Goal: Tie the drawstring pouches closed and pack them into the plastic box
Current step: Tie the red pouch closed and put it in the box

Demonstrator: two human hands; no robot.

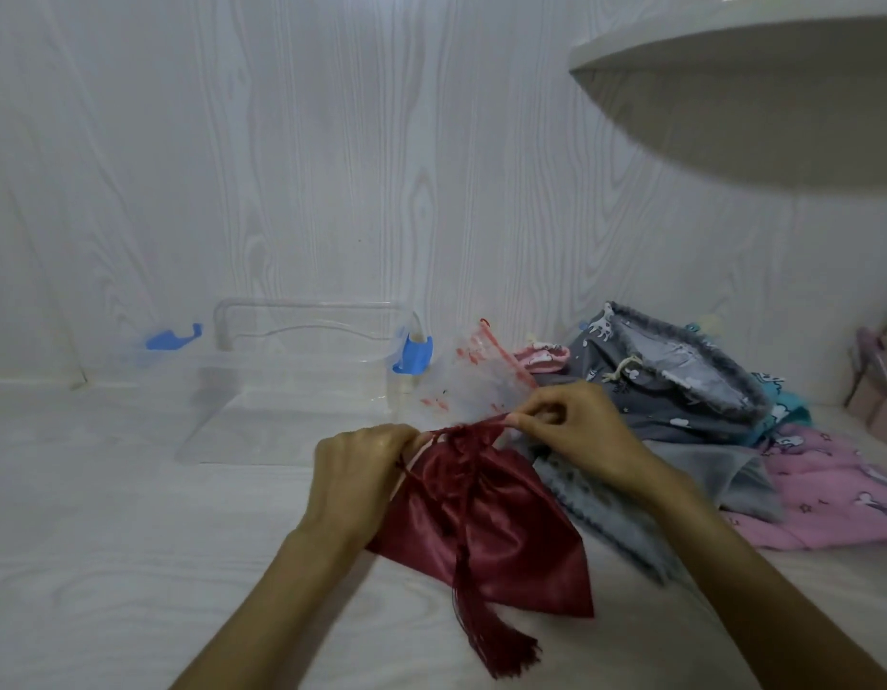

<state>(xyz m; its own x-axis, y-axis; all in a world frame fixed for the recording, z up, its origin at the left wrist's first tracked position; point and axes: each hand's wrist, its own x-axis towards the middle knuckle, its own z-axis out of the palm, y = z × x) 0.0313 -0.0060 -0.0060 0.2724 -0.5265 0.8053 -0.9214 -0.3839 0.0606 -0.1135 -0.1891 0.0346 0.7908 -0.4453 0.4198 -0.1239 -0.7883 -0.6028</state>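
1. White wood-grain wall fills the upper half of the frame; a matching white table fills the lower half.
2. A white curved shelf juts in at the upper right.
3. A clear plastic box stands open at centre left against the wall, with blue latches at its two ends. Nothing can be made out inside it.
4. A heap of pouches lies at right of centre: a grey printed pouch on top, a pink pouch at lower right, a bit of teal pouch between them, and a plain grey pouch at the front.
5. A sheer white pouch with red marks and a red cord lies between the box and the heap, just behind the hands.
6. The red satin pouch lies on the table at lower centre, its mouth gathered and pointing up-frame, its tassel trailing toward the bottom edge.
7. The left hand grips the gathered neck and cord at the pouch's left side, fingers curled.
8. The right hand pinches the red drawstring, drawn taut to the right from the neck. The two hands are close but not touching.
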